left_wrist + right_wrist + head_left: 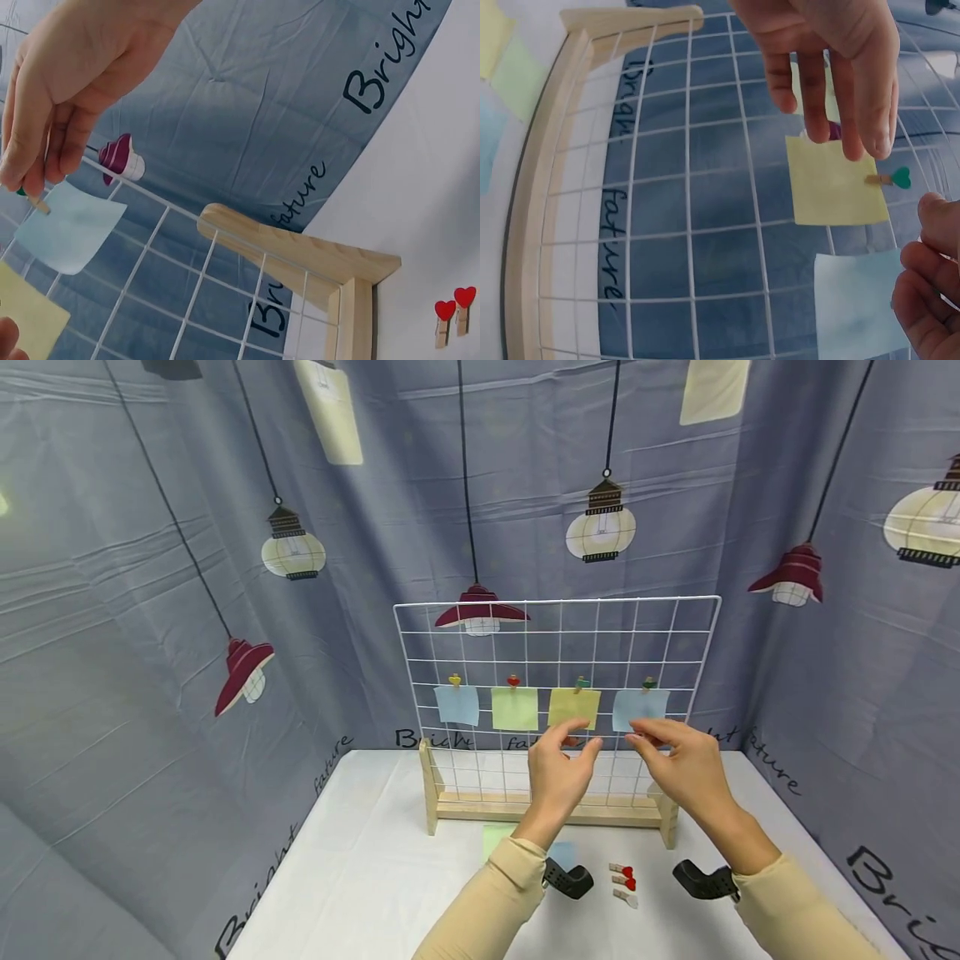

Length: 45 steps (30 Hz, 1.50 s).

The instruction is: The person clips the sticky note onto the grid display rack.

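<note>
My left hand (558, 772) is raised before the white wire grid (558, 602), thumb and fingers apart, near the yellow note (836, 184) under its green heart clip (900, 178). To its right, my right hand (682, 768) has its thumb and finger bent close together, in front of the blue note (639, 708) that hangs from a dark green clip (648, 682). I see nothing held in either hand. Further left on the grid hang a light green note (514, 710) with a red clip (513, 680) and another blue note (457, 704) with a yellow clip (454, 679).
The grid stands in a wooden base (480, 807) on a white table (360, 860). Wooden clips with red hearts (627, 883) and a white one (626, 899) lie before it. Loose green (497, 837) and blue paper (562, 854) lies partly behind my left arm.
</note>
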Available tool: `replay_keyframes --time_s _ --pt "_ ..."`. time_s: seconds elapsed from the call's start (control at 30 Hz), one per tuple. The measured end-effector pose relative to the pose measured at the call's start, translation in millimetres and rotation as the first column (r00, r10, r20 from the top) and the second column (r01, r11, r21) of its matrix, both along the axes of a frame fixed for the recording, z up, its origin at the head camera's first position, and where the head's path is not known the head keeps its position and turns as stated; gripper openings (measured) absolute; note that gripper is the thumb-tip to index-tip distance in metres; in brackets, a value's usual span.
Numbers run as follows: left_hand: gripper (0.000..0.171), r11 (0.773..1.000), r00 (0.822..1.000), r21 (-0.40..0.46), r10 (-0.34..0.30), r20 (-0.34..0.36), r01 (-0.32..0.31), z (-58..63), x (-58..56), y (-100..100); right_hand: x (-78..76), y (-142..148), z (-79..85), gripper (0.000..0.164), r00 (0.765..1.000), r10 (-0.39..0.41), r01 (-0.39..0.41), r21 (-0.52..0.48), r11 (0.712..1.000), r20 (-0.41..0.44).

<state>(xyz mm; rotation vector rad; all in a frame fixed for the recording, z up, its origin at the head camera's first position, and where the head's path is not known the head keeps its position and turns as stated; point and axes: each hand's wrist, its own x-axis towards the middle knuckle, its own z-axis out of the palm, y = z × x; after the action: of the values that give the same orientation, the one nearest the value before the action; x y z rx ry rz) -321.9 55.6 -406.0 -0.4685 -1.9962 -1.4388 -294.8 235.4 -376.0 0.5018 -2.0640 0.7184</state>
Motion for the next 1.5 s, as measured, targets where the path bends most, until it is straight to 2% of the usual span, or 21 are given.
replay_keyframes --time_s 0.23,0.8,1.13,1.5 --pt "0.021 1.0 0.999 -0.022 -0.005 -0.05 0.004 -9.4 2.6 -14.4 8.3 -5.1 -15.4 0.028 0.999 0.012 -0.011 -0.006 1.0 0.041" --pt "0.024 0.998 0.996 -0.051 0.038 0.084 -0.034 -38.4 15.9 -44.3 17.4 -16.0 -42.1 0.029 0.993 0.002 0.001 -0.029 1.0 0.122" --pt "0.026 0.996 0.993 -0.062 0.067 0.097 -0.061 -57.1 20.1 -68.7 19.7 -16.0 -53.6 0.03 0.985 -0.009 0.018 -0.046 0.999 0.17" --pt "0.026 0.992 0.984 -0.072 0.111 0.141 -0.101 -76.0 19.1 -93.3 24.4 -18.5 -66.3 0.028 0.974 -0.037 0.048 -0.043 0.998 0.222"
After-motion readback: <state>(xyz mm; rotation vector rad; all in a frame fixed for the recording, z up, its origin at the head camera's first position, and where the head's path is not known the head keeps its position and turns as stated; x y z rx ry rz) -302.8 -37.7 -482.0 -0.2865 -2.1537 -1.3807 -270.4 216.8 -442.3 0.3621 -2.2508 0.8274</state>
